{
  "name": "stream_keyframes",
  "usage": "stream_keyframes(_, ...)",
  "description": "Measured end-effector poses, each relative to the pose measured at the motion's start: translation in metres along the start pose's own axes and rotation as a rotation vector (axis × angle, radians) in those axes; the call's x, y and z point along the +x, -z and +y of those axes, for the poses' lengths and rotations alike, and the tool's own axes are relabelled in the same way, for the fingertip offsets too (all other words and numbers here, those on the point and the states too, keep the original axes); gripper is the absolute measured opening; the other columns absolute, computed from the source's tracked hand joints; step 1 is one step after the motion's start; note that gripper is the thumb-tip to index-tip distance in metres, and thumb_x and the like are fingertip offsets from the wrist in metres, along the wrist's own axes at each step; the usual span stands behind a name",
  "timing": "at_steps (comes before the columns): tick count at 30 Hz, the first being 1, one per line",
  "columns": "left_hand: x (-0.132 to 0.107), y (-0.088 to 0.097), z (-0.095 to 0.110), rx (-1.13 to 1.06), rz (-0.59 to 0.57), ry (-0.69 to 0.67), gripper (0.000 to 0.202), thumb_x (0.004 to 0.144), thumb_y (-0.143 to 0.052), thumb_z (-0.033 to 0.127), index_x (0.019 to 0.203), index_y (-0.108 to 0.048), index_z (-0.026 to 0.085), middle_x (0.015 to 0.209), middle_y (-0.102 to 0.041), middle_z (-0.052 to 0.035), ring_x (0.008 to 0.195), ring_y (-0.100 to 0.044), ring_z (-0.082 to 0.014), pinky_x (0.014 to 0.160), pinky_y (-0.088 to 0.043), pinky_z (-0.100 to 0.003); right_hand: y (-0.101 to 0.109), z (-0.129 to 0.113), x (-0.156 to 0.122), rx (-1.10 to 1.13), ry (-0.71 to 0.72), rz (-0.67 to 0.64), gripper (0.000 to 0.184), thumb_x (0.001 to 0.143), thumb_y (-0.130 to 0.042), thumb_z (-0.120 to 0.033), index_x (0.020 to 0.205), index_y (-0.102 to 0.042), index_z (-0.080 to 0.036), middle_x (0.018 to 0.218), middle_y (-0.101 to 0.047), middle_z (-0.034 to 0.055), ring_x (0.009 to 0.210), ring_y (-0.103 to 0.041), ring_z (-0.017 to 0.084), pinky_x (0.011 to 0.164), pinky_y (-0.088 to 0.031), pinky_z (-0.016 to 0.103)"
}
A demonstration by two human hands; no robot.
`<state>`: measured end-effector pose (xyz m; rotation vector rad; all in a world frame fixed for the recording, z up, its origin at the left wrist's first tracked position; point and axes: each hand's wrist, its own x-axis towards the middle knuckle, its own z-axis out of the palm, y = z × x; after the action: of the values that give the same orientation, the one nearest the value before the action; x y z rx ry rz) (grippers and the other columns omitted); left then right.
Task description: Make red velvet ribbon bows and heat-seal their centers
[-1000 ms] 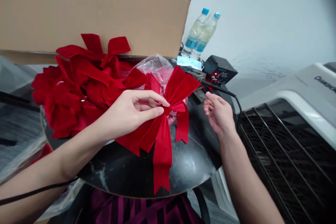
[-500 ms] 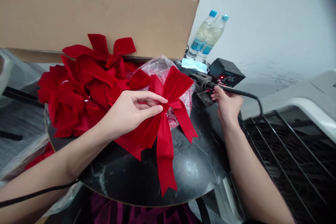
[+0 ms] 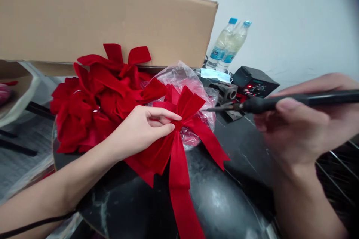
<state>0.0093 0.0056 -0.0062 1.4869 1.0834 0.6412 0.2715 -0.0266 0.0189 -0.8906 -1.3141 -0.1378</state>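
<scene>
Pile of red bows (image 3: 89,101) at far left, then left hand (image 3: 137,132) pinching the knot (image 3: 177,125) of a red velvet bow (image 3: 177,157), long axis running down toward the person (tails over the black marble tabletop (image 3: 230,201)). Clear plastic bag (image 3: 179,78) behind. Right hand (image 3: 297,123) wraps a soldering iron (image 3: 316,99), tip aimed left toward the knot, not touching; left hand is nearer.

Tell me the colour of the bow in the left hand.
Solid red: the bow held by the left hand, clearest in the head view.
</scene>
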Motion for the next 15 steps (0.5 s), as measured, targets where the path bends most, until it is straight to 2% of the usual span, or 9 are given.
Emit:
stream_keyframes(4, 0.003, -0.003, -0.005, 0.026, -0.036, 0.054, 0.022, 0.081, -0.076, 0.025, 0.102, -0.082, 0.023, 0.084, -0.076, -0.0005, 0.069, -0.07, -0.0112, 0.06, -0.049, -0.016, -0.005, -0.016, -0.025, -0.151, -0.024, -0.104, 0.007, 0.067, -0.071, -0.029, 0.068, -0.075, -0.023, 0.059, -0.065, 0.0017, 0.045, -0.055, 0.016, 0.039, -0.04, 0.03)
stream_keyframes(7, 0.005, -0.006, -0.009, 0.023, -0.066, 0.081, 0.022, 0.08, -0.076, 0.024, 0.101, -0.082, 0.023, 0.084, -0.077, -0.0004, 0.071, -0.072, -0.012, 0.062, -0.05, -0.016, -0.006, -0.029, -0.04, -0.131, -0.106, -0.165, 0.003, 0.066, -0.069, -0.022, 0.066, -0.073, -0.022, 0.058, -0.062, 0.0011, 0.043, -0.054, 0.014, 0.038, -0.04, 0.028)
stream_keyframes(11, 0.006, -0.01, -0.01, 0.034, -0.065, 0.109, 0.022, 0.079, -0.074, 0.022, 0.1, -0.082, 0.023, 0.084, -0.079, -0.0002, 0.077, -0.075, -0.0137, 0.065, -0.053, -0.016, -0.009, -0.037, -0.044, -0.165, -0.2, -0.299, 0.011, 0.067, -0.065, -0.023, 0.056, -0.063, -0.023, 0.051, -0.054, -0.0001, 0.035, -0.046, 0.01, 0.033, -0.035, 0.025)
stream_keyframes(15, 0.005, -0.012, -0.009, 0.045, -0.075, 0.094, 0.023, 0.079, -0.073, 0.019, 0.1, -0.081, 0.022, 0.084, -0.08, 0.0002, 0.08, -0.076, -0.0141, 0.068, -0.054, -0.015, -0.011, -0.037, -0.042, -0.231, -0.184, -0.379, 0.012, 0.068, -0.063, -0.025, 0.057, -0.061, -0.023, 0.044, -0.043, -0.0041, 0.03, -0.03, 0.006, 0.032, -0.035, 0.025)
